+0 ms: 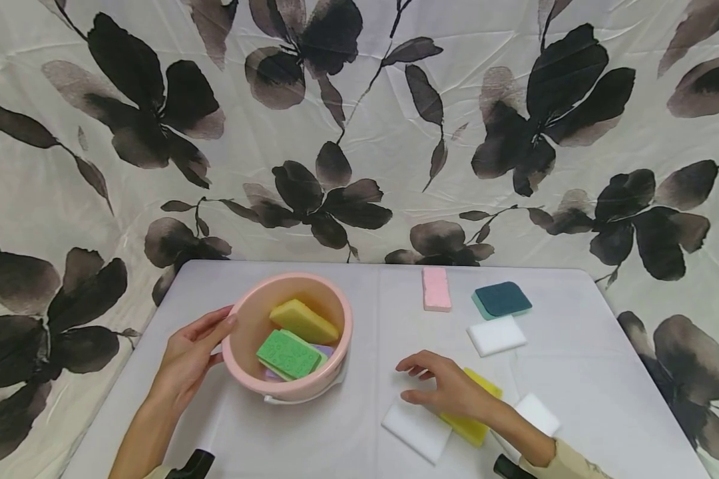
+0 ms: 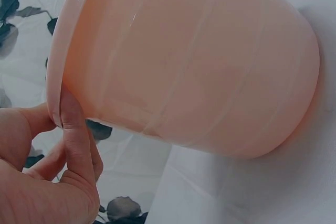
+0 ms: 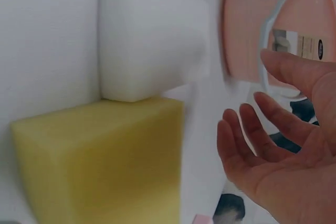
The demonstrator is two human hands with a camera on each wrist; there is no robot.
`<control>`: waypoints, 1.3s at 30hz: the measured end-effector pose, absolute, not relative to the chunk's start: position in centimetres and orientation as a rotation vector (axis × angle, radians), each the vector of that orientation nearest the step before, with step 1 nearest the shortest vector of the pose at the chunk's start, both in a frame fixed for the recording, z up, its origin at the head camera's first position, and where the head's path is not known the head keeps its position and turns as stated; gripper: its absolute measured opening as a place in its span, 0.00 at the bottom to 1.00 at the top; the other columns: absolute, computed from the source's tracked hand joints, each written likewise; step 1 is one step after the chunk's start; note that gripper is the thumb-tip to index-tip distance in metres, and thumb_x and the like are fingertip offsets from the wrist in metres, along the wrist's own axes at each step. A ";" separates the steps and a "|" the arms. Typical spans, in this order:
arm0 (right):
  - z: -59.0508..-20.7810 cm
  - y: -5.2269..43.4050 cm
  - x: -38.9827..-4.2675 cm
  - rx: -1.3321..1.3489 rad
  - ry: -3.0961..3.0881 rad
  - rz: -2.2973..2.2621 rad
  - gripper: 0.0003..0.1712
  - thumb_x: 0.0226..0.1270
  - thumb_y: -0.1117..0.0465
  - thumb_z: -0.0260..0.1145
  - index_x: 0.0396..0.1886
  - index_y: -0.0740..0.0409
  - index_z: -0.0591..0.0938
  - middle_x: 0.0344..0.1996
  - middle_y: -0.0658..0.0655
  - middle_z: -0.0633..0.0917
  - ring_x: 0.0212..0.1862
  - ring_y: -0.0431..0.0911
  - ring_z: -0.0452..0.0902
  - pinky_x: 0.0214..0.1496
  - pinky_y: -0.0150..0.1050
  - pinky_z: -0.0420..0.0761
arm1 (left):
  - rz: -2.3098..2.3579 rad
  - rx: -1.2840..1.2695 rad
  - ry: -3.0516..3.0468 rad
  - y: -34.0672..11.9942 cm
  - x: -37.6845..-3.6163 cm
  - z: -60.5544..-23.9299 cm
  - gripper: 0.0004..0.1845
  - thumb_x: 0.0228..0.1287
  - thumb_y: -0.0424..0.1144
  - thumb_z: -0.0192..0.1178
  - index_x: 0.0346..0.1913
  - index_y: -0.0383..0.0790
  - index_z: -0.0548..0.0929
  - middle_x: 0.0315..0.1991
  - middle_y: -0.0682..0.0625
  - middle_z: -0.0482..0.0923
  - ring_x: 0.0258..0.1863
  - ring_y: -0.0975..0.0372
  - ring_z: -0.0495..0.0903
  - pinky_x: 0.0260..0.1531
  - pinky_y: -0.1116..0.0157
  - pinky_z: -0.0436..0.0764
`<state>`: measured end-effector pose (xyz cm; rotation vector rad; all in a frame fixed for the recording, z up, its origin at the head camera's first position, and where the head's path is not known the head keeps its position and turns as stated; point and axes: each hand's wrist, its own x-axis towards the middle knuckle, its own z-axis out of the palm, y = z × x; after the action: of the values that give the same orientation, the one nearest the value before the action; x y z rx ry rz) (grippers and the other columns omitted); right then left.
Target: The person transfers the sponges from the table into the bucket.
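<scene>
On the worktop (image 1: 575,372), the left hand (image 1: 186,362) pinches the tilted pink bucket (image 1: 287,336)'s rim; right hand (image 1: 449,389) hovers slack and empty over a yellow sponge (image 1: 470,426) — a weak pinch could tip the bucket.

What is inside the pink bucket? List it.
Inside the pink bucket lie a yellow sponge and a green sponge. A pale purple piece peeks from beneath them; the rest is covered.

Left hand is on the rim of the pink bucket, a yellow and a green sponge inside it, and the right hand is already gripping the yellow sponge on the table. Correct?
Not quite: the right hand grips nothing. The right wrist view shows it open, fingers relaxed, above the table beside the yellow sponge. The rest stands: the left hand holds the pink bucket by its rim.
</scene>
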<state>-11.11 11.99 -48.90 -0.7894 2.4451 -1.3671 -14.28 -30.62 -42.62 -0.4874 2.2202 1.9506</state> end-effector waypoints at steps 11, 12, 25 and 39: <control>-50.6 12.5 -10.2 -0.859 2.367 -1.257 0.27 0.64 0.58 0.77 0.59 0.62 0.81 0.50 0.55 0.83 0.49 0.46 0.80 0.56 0.39 0.81 | 1.950 -0.492 2.220 -30.5 -14.2 -42.4 0.42 0.64 0.59 0.68 0.76 0.42 0.69 0.50 0.69 0.81 0.48 0.74 0.81 0.44 0.71 0.84; -50.7 12.5 -10.1 -0.852 2.357 -1.247 0.27 0.64 0.58 0.77 0.60 0.62 0.80 0.50 0.55 0.83 0.49 0.45 0.79 0.56 0.38 0.81 | 1.956 -0.490 2.214 -30.5 -14.2 -42.4 0.42 0.64 0.59 0.69 0.76 0.41 0.69 0.50 0.69 0.81 0.48 0.74 0.81 0.44 0.71 0.85; -50.7 12.2 -10.3 -0.785 2.280 -1.240 0.25 0.63 0.59 0.77 0.57 0.58 0.78 0.47 0.50 0.82 0.47 0.41 0.78 0.51 0.35 0.82 | 1.996 -0.511 2.191 -30.5 -14.2 -42.5 0.42 0.64 0.57 0.70 0.75 0.41 0.70 0.51 0.67 0.81 0.48 0.75 0.81 0.45 0.71 0.85; -49.0 12.6 -11.0 -0.767 2.238 -1.326 0.17 0.66 0.59 0.75 0.54 0.54 0.85 0.40 0.49 0.84 0.40 0.37 0.82 0.47 0.33 0.84 | 1.960 -0.493 2.216 -30.5 -14.1 -42.5 0.43 0.64 0.59 0.68 0.76 0.41 0.69 0.53 0.65 0.79 0.49 0.74 0.81 0.46 0.71 0.84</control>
<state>-10.99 12.61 -48.98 -0.7672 2.2377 -1.3255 -14.15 -30.45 -42.48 -0.4934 2.2157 1.9601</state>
